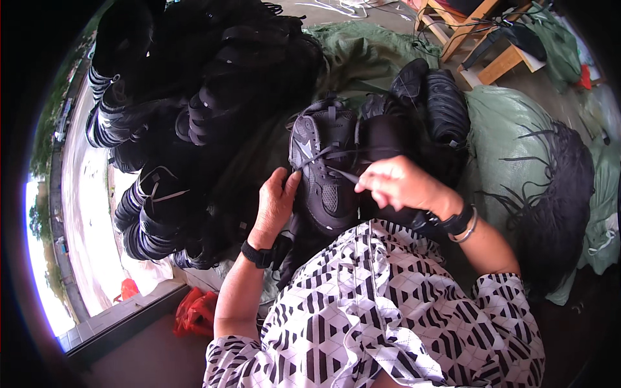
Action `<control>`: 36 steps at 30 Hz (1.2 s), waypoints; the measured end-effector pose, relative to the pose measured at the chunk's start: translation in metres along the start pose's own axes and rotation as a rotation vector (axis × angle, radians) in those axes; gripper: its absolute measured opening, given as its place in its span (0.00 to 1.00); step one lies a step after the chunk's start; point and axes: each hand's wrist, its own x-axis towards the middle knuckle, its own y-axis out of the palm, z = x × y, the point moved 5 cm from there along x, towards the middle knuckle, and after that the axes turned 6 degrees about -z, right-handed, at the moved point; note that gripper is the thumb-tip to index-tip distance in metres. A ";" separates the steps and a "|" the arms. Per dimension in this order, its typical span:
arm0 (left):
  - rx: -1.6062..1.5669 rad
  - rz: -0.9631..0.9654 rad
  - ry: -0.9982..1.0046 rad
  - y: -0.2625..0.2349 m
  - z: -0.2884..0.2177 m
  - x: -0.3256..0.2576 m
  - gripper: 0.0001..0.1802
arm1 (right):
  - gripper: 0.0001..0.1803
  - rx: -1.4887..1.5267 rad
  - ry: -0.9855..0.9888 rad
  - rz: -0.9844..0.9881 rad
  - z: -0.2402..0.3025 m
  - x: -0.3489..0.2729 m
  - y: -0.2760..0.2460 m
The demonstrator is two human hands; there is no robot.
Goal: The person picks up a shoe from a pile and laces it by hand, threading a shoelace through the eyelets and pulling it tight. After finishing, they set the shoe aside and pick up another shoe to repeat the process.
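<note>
A black shoe upper (pixel 323 155) with grey panels lies in front of me, toe toward my body. Its dark shoelace (pixel 346 174) crosses over the front of the upper and runs to both sides. My right hand (pixel 400 187) pinches one length of it between thumb and fingers, pulled out to the right. At the left edge of the upper, my left hand (pixel 277 202) is closed with thumb and forefinger at the other length; the fingertips partly hide that grip. Beyond the right hand, more black uppers (pixel 446 107) lie stacked together.
Large bundles of nested black uppers (pixel 239 71) rise at the left. On a pale green sack (pixel 498 123) at the right hangs a bunch of dark laces (pixel 559 194). A wooden stool (pixel 504 61) stands far right. A red plastic bag (pixel 196 312) lies lower left.
</note>
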 end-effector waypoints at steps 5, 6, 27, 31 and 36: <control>-0.539 -0.124 -0.167 -0.017 0.013 -0.002 0.11 | 0.12 -0.030 -0.119 -0.061 0.010 0.006 -0.035; -0.688 -0.086 -0.361 -0.021 0.006 0.001 0.10 | 0.12 -0.028 -0.111 -0.078 0.008 0.007 -0.040; -0.673 -0.414 -0.068 -0.289 0.140 0.116 0.06 | 0.10 -0.177 -0.374 -0.382 0.035 0.040 -0.017; -1.005 -0.473 -0.349 -0.232 0.098 0.111 0.17 | 0.11 -0.278 -0.470 -0.555 0.021 0.034 -0.035; -0.844 -0.487 -0.211 -0.272 0.177 0.096 0.13 | 0.08 -0.423 -0.408 -0.285 0.015 0.017 -0.029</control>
